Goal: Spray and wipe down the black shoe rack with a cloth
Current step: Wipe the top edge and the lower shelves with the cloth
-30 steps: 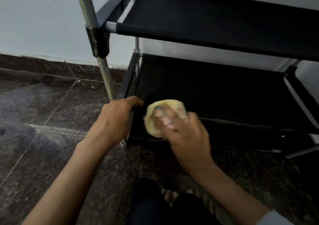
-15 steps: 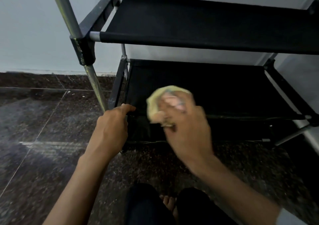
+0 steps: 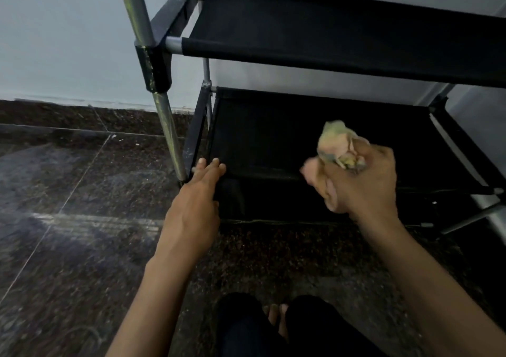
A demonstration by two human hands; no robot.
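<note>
The black shoe rack stands against the wall, with a fabric shelf above and a lower fabric shelf near the floor. My right hand grips a crumpled yellowish cloth over the front edge of the lower shelf, right of its middle. My left hand rests with straight fingers on the lower shelf's front left corner, beside the silver upright pole. No spray bottle is in view.
Dark speckled stone floor spreads to the left and in front. A pale wall rises behind the rack. My knees and bare toes are at the bottom centre. A silver cross bar sticks out at the rack's lower right.
My right hand has carried the cloth rightwards along the lower shelf's front edge. My left hand's fingers have straightened at the left corner. The view has shifted slightly.
</note>
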